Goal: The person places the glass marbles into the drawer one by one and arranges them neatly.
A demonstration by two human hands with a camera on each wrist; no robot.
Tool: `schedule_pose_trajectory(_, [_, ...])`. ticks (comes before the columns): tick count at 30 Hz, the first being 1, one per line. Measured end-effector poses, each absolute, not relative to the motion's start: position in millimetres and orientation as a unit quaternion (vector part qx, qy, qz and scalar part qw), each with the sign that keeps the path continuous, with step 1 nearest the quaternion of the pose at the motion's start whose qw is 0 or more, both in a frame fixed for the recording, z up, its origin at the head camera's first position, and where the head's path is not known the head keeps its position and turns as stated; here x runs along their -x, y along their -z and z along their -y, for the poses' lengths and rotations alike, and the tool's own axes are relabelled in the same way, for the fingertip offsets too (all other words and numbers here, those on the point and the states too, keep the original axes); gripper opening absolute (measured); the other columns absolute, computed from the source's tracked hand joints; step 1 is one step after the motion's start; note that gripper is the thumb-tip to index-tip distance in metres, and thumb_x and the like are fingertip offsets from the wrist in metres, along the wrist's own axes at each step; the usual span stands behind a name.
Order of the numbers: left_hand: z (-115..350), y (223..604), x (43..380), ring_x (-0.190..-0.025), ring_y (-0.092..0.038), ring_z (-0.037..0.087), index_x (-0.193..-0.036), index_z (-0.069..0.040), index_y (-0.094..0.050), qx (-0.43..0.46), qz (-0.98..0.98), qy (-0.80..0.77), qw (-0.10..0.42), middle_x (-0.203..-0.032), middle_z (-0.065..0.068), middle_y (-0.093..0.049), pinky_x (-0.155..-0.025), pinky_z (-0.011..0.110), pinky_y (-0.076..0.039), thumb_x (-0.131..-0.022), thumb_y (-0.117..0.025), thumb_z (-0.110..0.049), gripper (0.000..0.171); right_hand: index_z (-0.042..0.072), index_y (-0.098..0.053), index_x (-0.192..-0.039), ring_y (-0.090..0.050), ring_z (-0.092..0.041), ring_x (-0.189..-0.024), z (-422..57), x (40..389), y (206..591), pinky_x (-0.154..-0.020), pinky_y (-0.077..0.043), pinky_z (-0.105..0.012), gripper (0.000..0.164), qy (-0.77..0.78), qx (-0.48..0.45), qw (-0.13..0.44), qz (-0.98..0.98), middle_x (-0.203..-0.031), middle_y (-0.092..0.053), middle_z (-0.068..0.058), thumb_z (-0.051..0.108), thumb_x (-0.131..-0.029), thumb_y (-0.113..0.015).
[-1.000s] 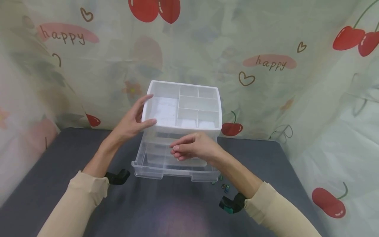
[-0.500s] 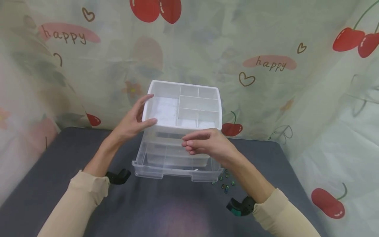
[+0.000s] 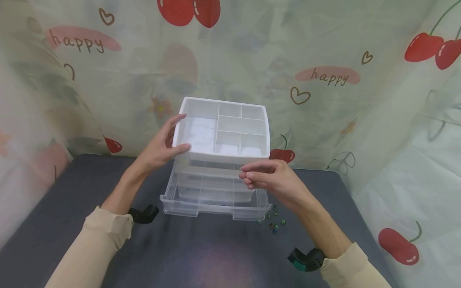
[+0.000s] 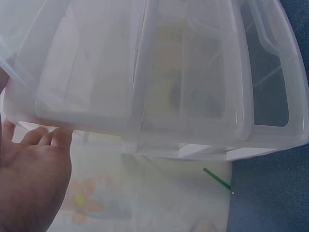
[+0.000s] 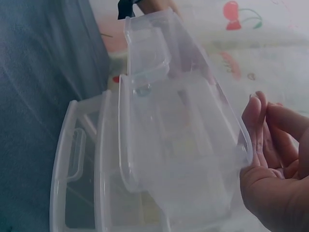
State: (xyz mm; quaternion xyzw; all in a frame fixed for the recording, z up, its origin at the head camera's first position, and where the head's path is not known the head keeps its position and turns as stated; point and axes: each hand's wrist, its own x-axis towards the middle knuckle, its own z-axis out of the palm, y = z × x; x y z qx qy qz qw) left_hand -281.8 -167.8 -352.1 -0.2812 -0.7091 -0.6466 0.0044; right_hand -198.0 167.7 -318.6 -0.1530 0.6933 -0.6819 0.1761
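A clear plastic drawer unit, topped by a white compartment tray (image 3: 199, 134), stands on the dark table. My left hand (image 3: 158, 146) grips the tray's left edge, thumb at the front and fingers behind. One transparent drawer (image 3: 216, 210) sticks out toward me beneath the tray. A small roundish glint (image 5: 143, 90) shows near that drawer's front in the right wrist view. My right hand (image 3: 275, 178) hovers by the unit's front right corner, fingers loosely bent, thumb near the index finger, with nothing visible between them. Several small glass marbles (image 3: 275, 227) lie right of the drawer.
The dark table (image 3: 144, 256) reaches back to a printed curtain (image 3: 252, 52) with cherries and hearts, which hangs behind and at both sides. A black wrist camera (image 3: 306, 259) sits on the right wrist, another (image 3: 144, 215) on the left.
My right hand has drawn back to the right, from over the pulled-out drawer to its right corner. More marbles on the table now show. The left hand and the unit stay in place.
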Motion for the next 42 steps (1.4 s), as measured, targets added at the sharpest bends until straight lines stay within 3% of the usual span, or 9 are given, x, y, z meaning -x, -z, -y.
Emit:
schedule_pose_trajectory(8, [169.4, 353.2, 281.9, -0.13, -0.036, 0.033, -0.158, -0.011, -0.019, 0.289, 0.701, 0.652, 0.003, -0.158, 0.019, -0.016, -0.088, 0.021, -0.046, -0.092, -0.06, 0.011, 0.08, -0.009, -0.066, -0.117, -0.07, -0.025, -0.094, -186.0, 193.6, 325.0, -0.087, -0.054, -0.036, 0.028, 0.69, 0.142, 0.144, -0.695, -0.106, -0.073, -0.012, 0.003, -0.092, -0.069])
schedule_pose_trajectory(15, [170.7, 353.0, 280.8, -0.133, -0.033, 0.033, -0.158, -0.014, -0.02, 0.282, 0.712, 0.643, 0.007, -0.16, 0.016, -0.015, -0.09, 0.019, -0.045, -0.093, -0.061, 0.009, 0.08, -0.014, -0.061, -0.122, -0.07, -0.024, -0.093, -203.8, 192.4, 334.6, -0.085, -0.055, -0.034, 0.035, 0.682, 0.137, 0.145, -0.703, -0.106, -0.073, -0.011, 0.004, -0.093, -0.068])
schedule_pose_trajectory(24, [170.2, 353.4, 278.5, -0.136, -0.032, 0.033, -0.158, -0.015, -0.021, 0.276, 0.713, 0.645, 0.006, -0.161, 0.015, -0.015, -0.091, 0.019, -0.044, -0.093, -0.061, 0.008, 0.08, -0.008, -0.066, -0.118, -0.07, -0.022, -0.096, -225.3, 189.7, 349.8, -0.086, -0.054, -0.034, 0.029, 0.68, 0.111, 0.14, -0.711, -0.107, -0.072, -0.011, 0.007, -0.093, -0.069])
schedule_pose_trajectory(32, [167.3, 357.2, 278.4, -0.135, -0.034, 0.033, -0.158, -0.017, -0.021, 0.274, 0.718, 0.639, 0.004, -0.16, 0.016, -0.017, -0.091, 0.02, -0.045, -0.094, -0.063, 0.005, 0.08, -0.014, -0.061, -0.121, -0.07, -0.02, -0.096, -244.9, 183.9, 373.5, -0.087, -0.054, -0.034, 0.037, 0.654, 0.1, 0.131, -0.739, -0.108, -0.073, -0.011, 0.009, -0.093, -0.07])
schedule_pose_trajectory(42, [167.7, 354.3, 279.7, -0.137, -0.031, 0.031, -0.158, -0.021, -0.022, 0.267, 0.726, 0.634, 0.004, -0.162, 0.011, -0.015, -0.092, 0.021, -0.043, -0.094, -0.064, 0.0, 0.079, -0.011, -0.062, -0.123, -0.069, -0.018, -0.1, -265.4, 182.3, 413.3, -0.087, -0.054, -0.034, 0.042, 0.622, 0.072, 0.117, -0.771, -0.116, -0.07, -0.016, 0.016, -0.092, -0.072])
